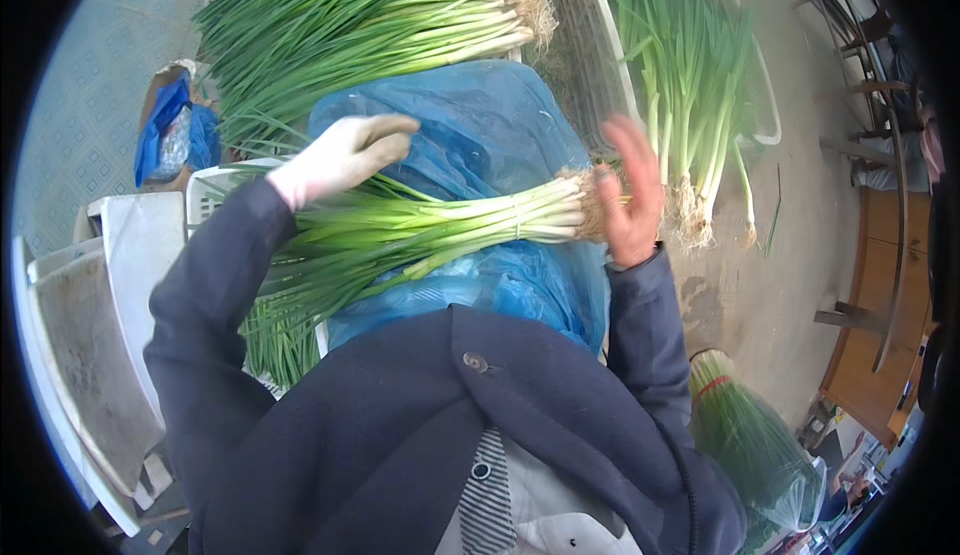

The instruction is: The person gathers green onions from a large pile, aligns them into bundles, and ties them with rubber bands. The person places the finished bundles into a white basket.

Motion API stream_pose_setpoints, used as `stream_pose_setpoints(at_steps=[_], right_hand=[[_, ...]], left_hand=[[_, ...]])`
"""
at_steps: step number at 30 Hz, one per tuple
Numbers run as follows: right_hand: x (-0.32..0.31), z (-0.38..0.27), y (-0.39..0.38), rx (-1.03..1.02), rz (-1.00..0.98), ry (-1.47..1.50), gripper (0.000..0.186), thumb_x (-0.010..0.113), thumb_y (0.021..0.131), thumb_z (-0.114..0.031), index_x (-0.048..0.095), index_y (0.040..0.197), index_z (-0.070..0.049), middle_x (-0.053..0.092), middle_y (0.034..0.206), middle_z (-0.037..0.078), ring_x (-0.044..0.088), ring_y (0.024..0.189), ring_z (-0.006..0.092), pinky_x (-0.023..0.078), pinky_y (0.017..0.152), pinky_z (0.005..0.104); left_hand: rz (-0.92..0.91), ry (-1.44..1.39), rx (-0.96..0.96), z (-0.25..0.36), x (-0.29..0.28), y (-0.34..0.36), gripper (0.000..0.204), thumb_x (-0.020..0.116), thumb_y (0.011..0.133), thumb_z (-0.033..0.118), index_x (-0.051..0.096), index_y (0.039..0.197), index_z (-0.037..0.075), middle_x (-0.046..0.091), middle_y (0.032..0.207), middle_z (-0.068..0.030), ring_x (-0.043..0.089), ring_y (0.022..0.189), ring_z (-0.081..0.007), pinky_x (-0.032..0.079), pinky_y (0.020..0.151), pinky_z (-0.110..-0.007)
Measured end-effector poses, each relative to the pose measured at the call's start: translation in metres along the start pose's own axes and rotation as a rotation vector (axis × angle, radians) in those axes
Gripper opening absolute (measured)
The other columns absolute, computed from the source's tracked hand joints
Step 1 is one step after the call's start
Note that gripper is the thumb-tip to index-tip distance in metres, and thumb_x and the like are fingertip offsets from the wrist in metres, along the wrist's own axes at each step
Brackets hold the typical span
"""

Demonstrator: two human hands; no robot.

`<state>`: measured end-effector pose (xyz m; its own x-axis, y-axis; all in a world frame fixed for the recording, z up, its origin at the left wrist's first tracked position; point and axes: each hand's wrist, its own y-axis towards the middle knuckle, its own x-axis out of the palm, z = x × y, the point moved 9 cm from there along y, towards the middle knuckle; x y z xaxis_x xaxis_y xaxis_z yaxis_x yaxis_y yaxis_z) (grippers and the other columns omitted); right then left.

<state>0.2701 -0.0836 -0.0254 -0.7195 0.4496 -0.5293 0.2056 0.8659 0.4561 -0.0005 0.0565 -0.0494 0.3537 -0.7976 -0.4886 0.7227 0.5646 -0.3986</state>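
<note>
A bunch of green onions point(450, 217) lies across a blue plastic sheet point(450, 105) in front of me, leaves to the left and roots to the right. A thin tie circles its white stems. My left hand point(350, 155), in a white glove, is above the leafy part with fingers stretched and nothing in it. At the root end, my right hand point(632, 200) is upright and open, its palm facing the roots and its fingers slightly blurred. Whether that palm touches the roots I cannot tell.
A large pile of green onions point(380, 25) lies beyond the sheet. More stand in a white crate point(765, 105) at the far right. A bagged bunch point(740, 425) is on the floor at the near right. White foam boxes point(130, 285) and a carton with blue plastic point(180, 135) are at the left.
</note>
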Motion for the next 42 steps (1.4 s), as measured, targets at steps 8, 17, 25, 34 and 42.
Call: stream_pose_setpoints(at_steps=[8, 17, 25, 34, 42], right_hand=[[0.065, 0.075, -0.066, 0.593, 0.097, 0.630, 0.032, 0.055, 0.101, -0.028, 0.068, 0.109, 0.001, 0.068, 0.101, 0.008, 0.062, 0.093, 0.0131, 0.047, 0.085, 0.0272], [0.074, 0.058, 0.021, 0.401, 0.029, 0.473, 0.034, 0.052, 0.102, -0.028, 0.070, 0.091, 0.000, 0.067, 0.079, 0.005, 0.058, 0.070, 0.0122, 0.047, 0.065, 0.0293], [0.021, 0.029, -0.007, 0.085, 0.011, 0.229, 0.037, 0.064, 0.090, -0.017, 0.065, 0.125, -0.006, 0.055, 0.136, 0.016, 0.051, 0.126, 0.0294, 0.038, 0.108, 0.0384], [0.053, 0.022, -0.019, 0.067, -0.148, 0.044, 0.041, 0.080, 0.075, -0.013, 0.072, 0.115, -0.016, 0.057, 0.133, 0.013, 0.055, 0.118, 0.0312, 0.043, 0.099, 0.0388], [0.033, -0.014, -0.017, -0.133, -0.040, -0.348, 0.029, 0.081, 0.073, -0.018, 0.071, 0.100, -0.014, 0.064, 0.112, 0.007, 0.060, 0.100, 0.0270, 0.043, 0.087, 0.0405]], left_hand=[[0.060, 0.701, 0.041, 0.007, 0.057, -0.090, 0.075, 0.080, 0.070, 0.036, 0.051, 0.129, 0.000, 0.054, 0.126, -0.0195, 0.051, 0.118, -0.0368, 0.041, 0.101, -0.045], [0.243, 0.652, -0.071, 0.019, 0.052, -0.103, 0.073, 0.082, 0.068, 0.039, 0.054, 0.124, 0.000, 0.060, 0.109, -0.0178, 0.059, 0.101, -0.0369, 0.048, 0.088, -0.044], [0.174, 0.754, 0.230, 0.024, 0.008, -0.042, 0.026, 0.062, 0.088, 0.019, 0.067, 0.110, 0.007, 0.066, 0.101, -0.0095, 0.060, 0.099, -0.0312, 0.046, 0.088, -0.042], [0.113, 0.663, 0.148, -0.003, 0.045, -0.032, 0.019, 0.059, 0.093, 0.024, 0.068, 0.092, 0.008, 0.064, 0.085, -0.0083, 0.062, 0.086, -0.0312, 0.048, 0.082, -0.042], [0.342, 0.412, -0.001, -0.005, 0.040, -0.042, 0.015, 0.060, 0.091, 0.018, 0.069, 0.088, 0.006, 0.063, 0.082, -0.0109, 0.063, 0.084, -0.0322, 0.049, 0.074, -0.041]])
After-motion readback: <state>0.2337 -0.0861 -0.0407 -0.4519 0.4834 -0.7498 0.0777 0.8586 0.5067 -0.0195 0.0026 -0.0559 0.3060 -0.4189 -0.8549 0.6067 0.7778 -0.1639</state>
